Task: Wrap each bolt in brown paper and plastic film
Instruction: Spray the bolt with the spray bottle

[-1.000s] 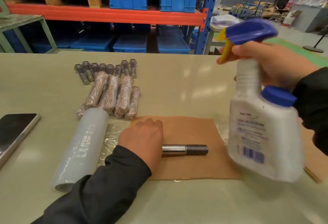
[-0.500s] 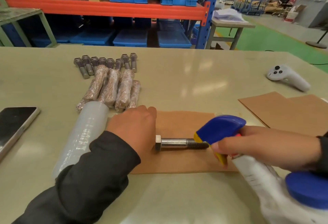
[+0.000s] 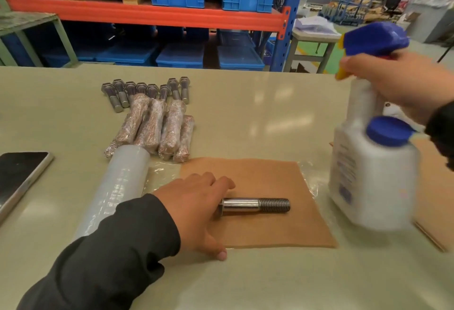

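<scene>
One bolt [image 3: 255, 205] lies on brown paper [image 3: 265, 226] w/ plastic film [image 3: 162, 174] under it, ready to roll. Left hand [image 3: 196, 206] flat, fingers spread, pins paper and bolt head. Right hand [image 3: 403, 81] wrapped round spray bottle [image 3: 371, 177], held off to the side, prob. clearing the sheet.

Left hand [image 3: 194, 206] flat, palm down; right hand [image 3: 403, 81] raised, gripping.

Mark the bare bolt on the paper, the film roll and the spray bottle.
bolt [image 3: 255, 205], head view, on the smooth shank beside the threads.
film roll [image 3: 122, 182], head view, mid-length of the roll's side.
spray bottle [image 3: 368, 182], head view, on the white body below the blue cap.
</scene>
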`<move>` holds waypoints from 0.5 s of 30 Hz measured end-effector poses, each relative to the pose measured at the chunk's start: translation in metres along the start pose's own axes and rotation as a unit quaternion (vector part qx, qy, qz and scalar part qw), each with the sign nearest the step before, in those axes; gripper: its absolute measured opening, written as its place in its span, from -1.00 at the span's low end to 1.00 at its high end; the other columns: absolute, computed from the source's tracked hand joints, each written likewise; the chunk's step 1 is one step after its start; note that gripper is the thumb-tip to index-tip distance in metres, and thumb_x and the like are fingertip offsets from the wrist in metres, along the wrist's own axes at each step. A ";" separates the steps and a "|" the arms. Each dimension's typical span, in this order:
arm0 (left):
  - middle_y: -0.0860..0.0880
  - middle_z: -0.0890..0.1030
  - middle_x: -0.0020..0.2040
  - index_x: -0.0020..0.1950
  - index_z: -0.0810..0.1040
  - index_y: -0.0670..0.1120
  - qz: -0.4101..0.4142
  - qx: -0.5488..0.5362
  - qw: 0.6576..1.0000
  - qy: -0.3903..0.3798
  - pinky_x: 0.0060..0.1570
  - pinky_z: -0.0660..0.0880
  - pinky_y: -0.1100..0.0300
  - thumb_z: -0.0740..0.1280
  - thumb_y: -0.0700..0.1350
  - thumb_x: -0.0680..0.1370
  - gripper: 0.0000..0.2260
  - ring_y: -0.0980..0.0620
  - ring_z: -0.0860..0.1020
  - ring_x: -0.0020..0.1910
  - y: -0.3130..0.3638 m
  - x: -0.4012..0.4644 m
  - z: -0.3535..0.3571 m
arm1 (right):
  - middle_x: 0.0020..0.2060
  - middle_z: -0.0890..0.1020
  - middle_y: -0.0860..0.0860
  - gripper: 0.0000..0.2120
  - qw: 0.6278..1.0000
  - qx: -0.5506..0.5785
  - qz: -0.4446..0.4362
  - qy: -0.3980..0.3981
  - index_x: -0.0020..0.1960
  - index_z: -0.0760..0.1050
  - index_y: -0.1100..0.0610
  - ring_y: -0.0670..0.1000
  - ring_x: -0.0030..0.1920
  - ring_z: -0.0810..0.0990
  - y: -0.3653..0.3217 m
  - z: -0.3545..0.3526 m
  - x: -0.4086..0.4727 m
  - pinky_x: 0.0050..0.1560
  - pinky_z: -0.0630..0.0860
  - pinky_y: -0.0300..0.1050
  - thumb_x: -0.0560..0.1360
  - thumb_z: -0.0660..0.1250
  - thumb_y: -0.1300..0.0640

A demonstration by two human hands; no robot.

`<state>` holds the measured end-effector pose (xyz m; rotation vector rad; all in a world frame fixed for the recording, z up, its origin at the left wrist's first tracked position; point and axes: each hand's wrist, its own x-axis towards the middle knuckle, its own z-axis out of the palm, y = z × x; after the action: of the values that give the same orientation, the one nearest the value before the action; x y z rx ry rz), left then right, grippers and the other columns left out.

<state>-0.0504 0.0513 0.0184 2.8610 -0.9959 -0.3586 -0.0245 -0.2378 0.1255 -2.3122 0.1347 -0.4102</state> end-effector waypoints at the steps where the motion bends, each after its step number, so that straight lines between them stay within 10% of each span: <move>1: 0.12 0.28 0.25 0.43 0.01 0.15 0.005 0.002 1.000 0.002 0.18 0.28 0.24 0.40 0.30 0.30 -0.16 0.08 0.31 0.23 0.001 -0.001 -0.001 | -0.28 0.46 -0.06 -0.79 1.000 -0.010 0.014 0.008 -0.10 0.46 0.02 -0.09 -0.29 0.39 -0.016 0.011 0.018 -0.25 0.29 -0.19 0.50 0.24 -0.12; 9: 0.13 0.35 0.18 0.33 0.22 0.15 0.028 -0.016 0.999 0.017 0.16 0.34 0.21 0.27 0.29 0.41 -0.44 0.11 0.35 0.15 0.002 -0.001 -0.006 | -0.36 0.35 -0.08 -0.79 0.991 0.032 -0.010 0.127 -0.28 0.29 -0.06 -0.03 -0.24 0.36 0.003 0.033 0.095 -0.16 0.35 -0.17 0.51 0.23 0.01; 15: 0.14 0.33 0.26 0.40 0.22 0.13 0.047 -0.014 0.997 0.055 0.20 0.31 0.25 0.19 0.24 0.50 -0.49 0.14 0.35 0.20 0.006 -0.001 -0.009 | -0.32 0.35 -0.13 -0.87 0.978 0.092 -0.009 0.188 -0.04 0.33 0.03 -0.02 -0.14 0.37 0.017 0.045 0.113 -0.07 0.32 -0.21 0.52 0.24 0.00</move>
<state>-0.0531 0.0473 0.0281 2.7622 -1.0914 -0.2018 0.0977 -0.2438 0.1127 -2.0334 0.2510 -0.8327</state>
